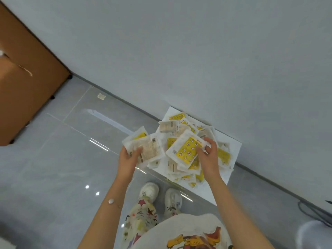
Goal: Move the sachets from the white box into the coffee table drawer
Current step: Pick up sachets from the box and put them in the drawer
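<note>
A white box (233, 146) stands on the grey floor against the wall, heaped with several yellow-and-white sachets (223, 155). My left hand (128, 159) grips a small stack of sachets (143, 146) just left of the box. My right hand (208, 155) pinches one yellow sachet (186, 150) by its right edge, held above the heap. The coffee table drawer is not in view.
A brown wooden piece of furniture (27, 83) on small black feet fills the upper left. A scrap of paper (101, 96) lies on the tiles near the wall. My white shoes (150, 190) stand just before the box. A dark cable (312, 211) lies at the right.
</note>
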Demonstrator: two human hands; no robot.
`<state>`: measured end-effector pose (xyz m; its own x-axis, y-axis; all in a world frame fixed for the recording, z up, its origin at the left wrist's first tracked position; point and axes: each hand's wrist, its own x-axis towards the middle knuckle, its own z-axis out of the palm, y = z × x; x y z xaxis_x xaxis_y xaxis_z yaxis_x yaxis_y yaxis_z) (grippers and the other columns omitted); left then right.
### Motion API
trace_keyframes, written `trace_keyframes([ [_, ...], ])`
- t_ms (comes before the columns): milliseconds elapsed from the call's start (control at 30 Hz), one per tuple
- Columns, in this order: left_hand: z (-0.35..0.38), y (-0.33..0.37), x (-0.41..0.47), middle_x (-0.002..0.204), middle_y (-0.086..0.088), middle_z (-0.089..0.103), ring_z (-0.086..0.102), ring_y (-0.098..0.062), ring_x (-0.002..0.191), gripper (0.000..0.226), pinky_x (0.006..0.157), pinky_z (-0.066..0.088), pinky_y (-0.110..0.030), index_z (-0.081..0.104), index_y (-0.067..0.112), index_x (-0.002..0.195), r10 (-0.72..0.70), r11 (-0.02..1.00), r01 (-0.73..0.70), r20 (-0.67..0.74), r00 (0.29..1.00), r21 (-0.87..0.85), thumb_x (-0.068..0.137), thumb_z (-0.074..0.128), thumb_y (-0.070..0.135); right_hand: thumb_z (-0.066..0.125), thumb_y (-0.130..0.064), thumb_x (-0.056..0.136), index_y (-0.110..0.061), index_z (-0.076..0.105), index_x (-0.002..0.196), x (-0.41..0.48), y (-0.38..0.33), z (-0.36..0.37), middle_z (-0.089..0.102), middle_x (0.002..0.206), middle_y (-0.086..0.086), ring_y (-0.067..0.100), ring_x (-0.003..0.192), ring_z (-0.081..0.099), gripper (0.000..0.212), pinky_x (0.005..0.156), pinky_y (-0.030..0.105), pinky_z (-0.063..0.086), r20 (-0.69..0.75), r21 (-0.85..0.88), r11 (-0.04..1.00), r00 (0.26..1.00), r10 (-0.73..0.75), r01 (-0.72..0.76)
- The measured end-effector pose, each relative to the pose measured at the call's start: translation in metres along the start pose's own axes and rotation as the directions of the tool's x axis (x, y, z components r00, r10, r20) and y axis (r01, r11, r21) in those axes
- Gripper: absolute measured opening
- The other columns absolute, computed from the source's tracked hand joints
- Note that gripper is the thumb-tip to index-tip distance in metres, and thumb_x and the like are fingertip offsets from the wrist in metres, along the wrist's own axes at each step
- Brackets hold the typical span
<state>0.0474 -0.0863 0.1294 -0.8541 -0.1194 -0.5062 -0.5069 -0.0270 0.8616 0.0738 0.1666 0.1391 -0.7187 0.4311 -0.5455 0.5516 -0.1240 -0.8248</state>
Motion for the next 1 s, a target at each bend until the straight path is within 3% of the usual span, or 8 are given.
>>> trace_keyframes([
  [100,-0.036,0.022,-0.025,0.112,-0.009,0.070,0.069,-0.024,0.101,0.031,0.081,0.057,-0.040,0.058,0.010,0.123,-0.030,0.986,0.014,-0.096,0.995,-0.167,0.092,0.061,0.013,0.060,-0.016,0.093,-0.036,0.044,0.126,-0.023,-0.028,0.029,0.058,0.119,0.001,0.003,0.097,0.061,0.042,0.072,0.022,0.052,0.123,-0.057,0.998,0.992,-0.016,0.023],
  [200,-0.075,0.038,-0.049,0.111,-0.008,0.071,0.068,-0.027,0.101,0.025,0.087,0.054,-0.047,0.061,0.016,0.118,-0.046,0.972,0.001,-0.185,0.982,-0.233,0.093,0.059,0.012,0.059,-0.013,0.093,-0.032,0.043,0.129,-0.047,-0.053,0.063,0.056,0.112,-0.001,0.000,0.093,0.059,0.043,0.068,0.017,0.050,0.233,-0.106,0.993,0.972,-0.020,0.046],
  [300,-0.116,0.058,-0.073,0.107,-0.006,0.072,0.069,-0.026,0.099,0.022,0.081,0.057,-0.041,0.062,0.017,0.114,-0.032,0.962,-0.048,-0.287,0.957,-0.269,0.092,0.060,0.011,0.058,-0.010,0.094,-0.027,0.043,0.131,-0.074,-0.079,0.103,0.059,0.114,0.001,0.003,0.090,0.063,0.044,0.064,0.016,0.052,0.333,-0.133,0.986,0.942,-0.047,0.096],
  [400,-0.163,0.075,-0.093,0.108,-0.007,0.071,0.070,-0.023,0.097,0.030,0.075,0.059,-0.033,0.057,0.009,0.121,0.016,0.951,-0.130,-0.373,0.928,-0.282,0.092,0.060,0.007,0.058,-0.008,0.093,-0.025,0.045,0.130,-0.104,-0.100,0.150,0.060,0.107,-0.001,0.005,0.087,0.064,0.042,0.062,0.015,0.052,0.424,-0.156,0.977,0.903,-0.069,0.148],
  [500,-0.204,0.084,-0.112,0.111,-0.008,0.070,0.069,-0.023,0.099,0.034,0.076,0.059,-0.035,0.053,0.008,0.125,-0.010,0.923,-0.160,-0.440,0.898,-0.349,0.092,0.060,0.006,0.058,-0.007,0.093,-0.026,0.044,0.129,-0.135,-0.112,0.194,0.063,0.113,0.006,0.015,0.095,0.067,0.043,0.068,0.022,0.056,0.509,-0.168,0.970,0.858,-0.069,0.178],
  [667,-0.279,0.101,-0.127,0.114,-0.012,0.068,0.067,-0.030,0.103,0.034,0.085,0.056,-0.047,0.054,0.009,0.123,-0.015,0.908,-0.198,-0.501,0.865,-0.370,0.090,0.063,0.007,0.058,-0.008,0.093,-0.034,0.046,0.120,-0.182,-0.129,0.272,0.064,0.111,-0.003,0.003,0.084,0.068,0.040,0.064,0.021,0.055,0.621,-0.202,0.944,0.779,-0.082,0.261],
  [800,-0.339,0.112,-0.138,0.114,-0.010,0.068,0.068,-0.027,0.102,0.035,0.084,0.056,-0.045,0.053,0.011,0.122,-0.027,0.879,-0.258,-0.585,0.811,-0.400,0.090,0.064,0.006,0.060,-0.011,0.092,-0.033,0.045,0.123,-0.216,-0.136,0.331,0.063,0.116,0.003,0.016,0.096,0.068,0.041,0.072,0.030,0.057,0.691,-0.232,0.921,0.720,-0.070,0.312],
  [1000,-0.417,0.108,-0.159,0.115,-0.006,0.067,0.067,-0.024,0.103,0.036,0.087,0.055,-0.045,0.052,0.017,0.122,-0.106,0.830,-0.312,-0.680,0.725,-0.462,0.089,0.064,0.007,0.061,-0.011,0.092,-0.031,0.046,0.125,-0.260,-0.131,0.419,0.066,0.112,0.011,0.023,0.093,0.069,0.041,0.067,0.030,0.058,0.759,-0.227,0.902,0.647,-0.073,0.368],
])
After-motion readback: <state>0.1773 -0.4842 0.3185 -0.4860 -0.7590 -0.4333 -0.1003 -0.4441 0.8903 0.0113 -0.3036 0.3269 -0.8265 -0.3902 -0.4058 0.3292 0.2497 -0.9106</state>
